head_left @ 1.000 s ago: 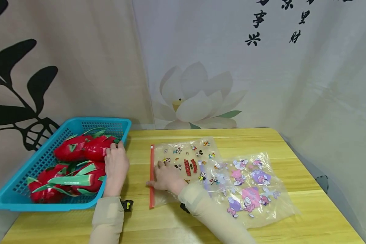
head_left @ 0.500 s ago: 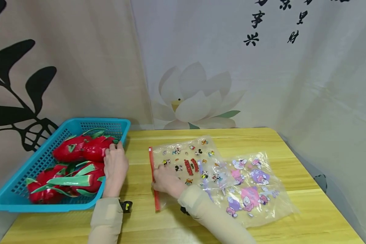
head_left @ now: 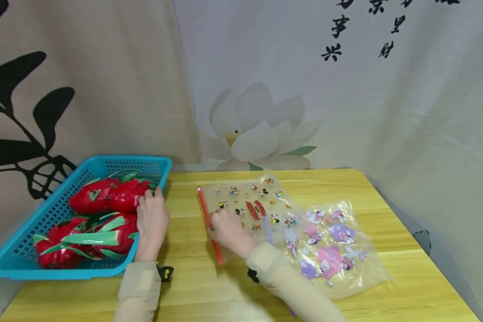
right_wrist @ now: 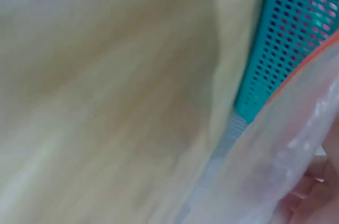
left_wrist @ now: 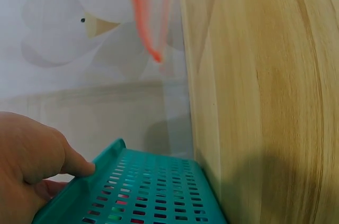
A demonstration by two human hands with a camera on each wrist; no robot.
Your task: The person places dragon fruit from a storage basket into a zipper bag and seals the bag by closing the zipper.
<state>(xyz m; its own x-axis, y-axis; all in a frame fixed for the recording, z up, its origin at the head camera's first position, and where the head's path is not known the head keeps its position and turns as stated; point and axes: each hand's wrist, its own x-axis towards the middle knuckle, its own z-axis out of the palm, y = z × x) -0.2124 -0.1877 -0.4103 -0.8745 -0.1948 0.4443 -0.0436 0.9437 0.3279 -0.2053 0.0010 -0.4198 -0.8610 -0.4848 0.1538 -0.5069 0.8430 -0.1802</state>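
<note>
My left hand (head_left: 153, 221) grips the right rim of a blue plastic basket (head_left: 80, 272); in the left wrist view the thumb (left_wrist: 77, 163) lies over the rim. Several shiny red dragon fruits (head_left: 90, 199) with green leaf tips fill the basket. My right hand (head_left: 231, 230) pinches a clear zip bag (head_left: 275, 203) with small cartoon prints, close to its red zip strip (head_left: 204, 205). That strip edge is raised off the table, and shows hanging in the left wrist view. In the right wrist view, the clear film partly covers the curled fingers (right_wrist: 312, 192).
A second clear bag (head_left: 362, 264) with pink and purple cartoon prints lies flat on the wooden table (head_left: 209, 299), partly overlapped by the first. Behind the table hangs a pale curtain (head_left: 257, 53) printed with a lotus and black characters.
My right hand has taken hold of the bag near its red strip and lifted that edge, shifting it slightly right and tilting it. My left hand has stayed on the basket rim.
</note>
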